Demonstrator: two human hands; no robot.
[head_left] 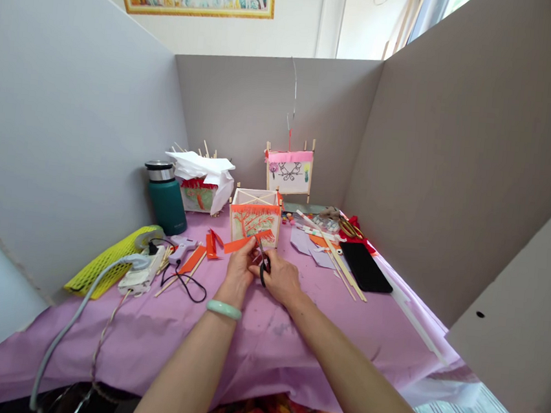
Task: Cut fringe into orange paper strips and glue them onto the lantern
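Observation:
My left hand [241, 263], with a pale green bangle on its wrist, pinches an orange paper strip [237, 245]. Fine cuts fringe the strip's right end. Black-handled scissors [263, 274] are gripped in my right hand [279, 278], their blades pointing up at the strip. Just behind both hands stands a square lantern [254, 221] of wooden sticks and paper panels, with an orange fringe along its top edge and a drawn tree on the front. Folded orange paper [212, 244] lies left of my left hand.
A teal bottle [166, 202], a paper-covered lantern [199, 192], a glue gun [182, 249] and a power strip [141, 275] stand left. Another lantern [289, 175] hangs behind from a wire. Right lie wooden sticks [342, 271] and a black phone [366, 267]. Grey partitions enclose the table.

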